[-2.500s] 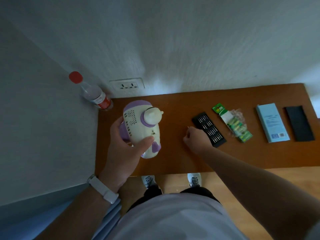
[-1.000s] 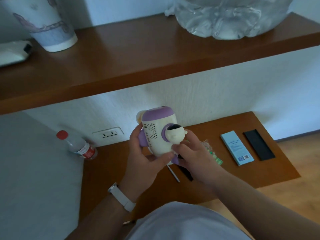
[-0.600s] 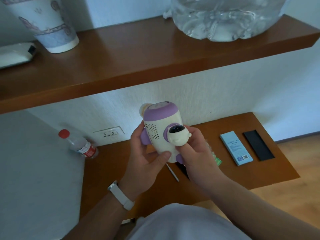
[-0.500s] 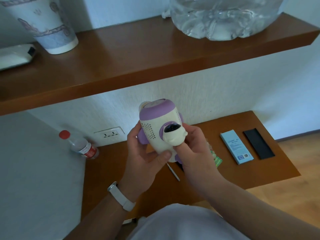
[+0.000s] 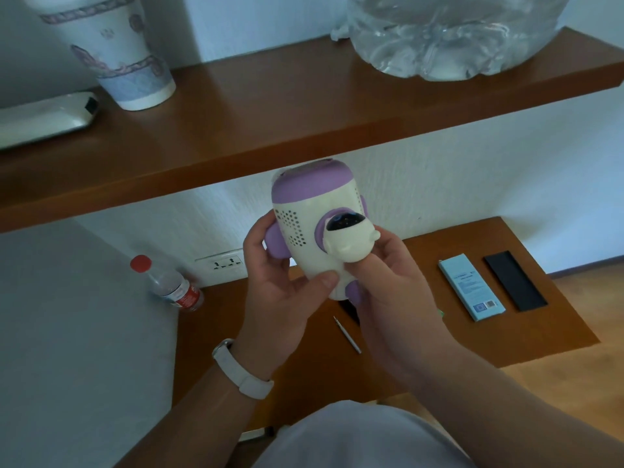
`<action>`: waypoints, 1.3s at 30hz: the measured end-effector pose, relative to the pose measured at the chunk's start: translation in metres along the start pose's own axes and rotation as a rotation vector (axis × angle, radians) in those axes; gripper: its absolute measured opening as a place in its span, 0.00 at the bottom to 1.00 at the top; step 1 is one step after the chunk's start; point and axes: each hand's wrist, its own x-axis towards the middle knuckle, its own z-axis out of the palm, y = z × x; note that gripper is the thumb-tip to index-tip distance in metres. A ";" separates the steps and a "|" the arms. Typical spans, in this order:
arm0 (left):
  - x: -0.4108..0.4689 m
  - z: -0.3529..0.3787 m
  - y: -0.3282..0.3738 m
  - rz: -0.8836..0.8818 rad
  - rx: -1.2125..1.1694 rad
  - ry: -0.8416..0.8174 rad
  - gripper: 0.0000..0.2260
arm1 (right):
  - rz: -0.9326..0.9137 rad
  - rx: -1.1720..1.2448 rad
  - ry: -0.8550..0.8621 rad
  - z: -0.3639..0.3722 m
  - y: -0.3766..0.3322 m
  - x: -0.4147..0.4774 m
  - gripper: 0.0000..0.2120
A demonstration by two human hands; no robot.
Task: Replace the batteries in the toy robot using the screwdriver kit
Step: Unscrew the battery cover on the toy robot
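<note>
The cream and purple toy robot [image 5: 314,224] is held up in the air in front of me, above the lower wooden table [image 5: 422,258]. My left hand [image 5: 280,292] grips its body from the left and below, thumb across the front. My right hand [image 5: 388,282] holds it from the right, fingers curled round the small head with the dark visor. A thin silver screwdriver [image 5: 347,334] lies on the table under the toy. The black bit tray [image 5: 349,310] and the green battery pack are almost wholly hidden behind my right hand.
A blue box [image 5: 471,292] and a black lid [image 5: 515,285] lie at the table's right. A red-capped bottle [image 5: 169,285] lies at the left by a wall socket [image 5: 223,265]. The upper shelf [image 5: 304,106] carries a paper cup [image 5: 118,45], a white device [image 5: 44,118] and a clear bag [image 5: 449,32].
I lifted the toy off the table; my right hand left the bit tray and joined it. Over the last second the toy rose a little and turned, its visor facing more toward me.
</note>
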 end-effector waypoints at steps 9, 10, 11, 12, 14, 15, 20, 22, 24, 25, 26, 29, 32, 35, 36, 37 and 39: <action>0.000 -0.021 0.000 -0.046 0.004 -0.146 0.38 | -0.019 -0.075 -0.198 -0.012 -0.006 -0.004 0.37; -0.001 -0.021 -0.001 -0.056 -0.007 -0.153 0.38 | -0.041 -0.114 -0.208 -0.013 -0.004 -0.004 0.37; -0.001 -0.021 -0.002 -0.061 -0.017 -0.159 0.38 | -0.061 -0.153 -0.221 -0.015 -0.003 -0.004 0.37; -0.001 -0.021 -0.003 -0.063 -0.022 -0.164 0.38 | -0.082 -0.192 -0.232 -0.016 -0.001 -0.004 0.36; -0.003 -0.020 -0.006 -0.073 -0.025 -0.174 0.38 | -0.124 -0.269 -0.245 -0.020 0.003 -0.004 0.36; -0.004 -0.020 -0.007 -0.084 -0.026 -0.181 0.39 | -0.147 -0.304 -0.245 -0.023 0.006 -0.004 0.36; -0.014 -0.018 -0.008 -0.100 -0.027 -0.197 0.39 | -0.255 -0.396 -0.171 -0.029 0.022 -0.002 0.40; -0.019 -0.016 -0.007 -0.113 -0.046 -0.187 0.40 | -0.248 -0.376 -0.174 -0.028 0.026 -0.002 0.40; -0.023 -0.015 -0.005 -0.136 -0.074 -0.154 0.40 | -0.191 -0.314 -0.199 -0.027 0.028 -0.004 0.38; -0.025 -0.015 -0.003 -0.145 -0.086 -0.142 0.40 | -0.158 -0.282 -0.207 -0.027 0.029 -0.006 0.36; -0.027 -0.015 -0.002 -0.151 -0.094 -0.129 0.40 | -0.133 -0.259 -0.207 -0.025 0.028 -0.007 0.36; -0.030 -0.016 0.001 -0.168 -0.089 -0.098 0.39 | -0.090 -0.212 -0.207 -0.019 0.025 -0.011 0.35; -0.030 -0.018 0.001 -0.176 -0.097 -0.093 0.39 | -0.074 -0.192 -0.218 -0.012 0.023 -0.015 0.35; -0.031 -0.020 0.003 -0.191 -0.114 -0.086 0.38 | -0.044 -0.148 -0.204 -0.004 0.020 -0.017 0.33; -0.031 -0.021 0.004 -0.193 -0.118 -0.084 0.37 | -0.031 -0.125 -0.197 -0.001 0.020 -0.017 0.33; -0.031 -0.022 0.005 -0.195 -0.125 -0.081 0.37 | -0.020 -0.097 -0.189 0.000 0.020 -0.018 0.32; -0.032 -0.022 0.006 -0.206 -0.140 -0.077 0.37 | 0.001 -0.037 -0.173 0.003 0.021 -0.019 0.32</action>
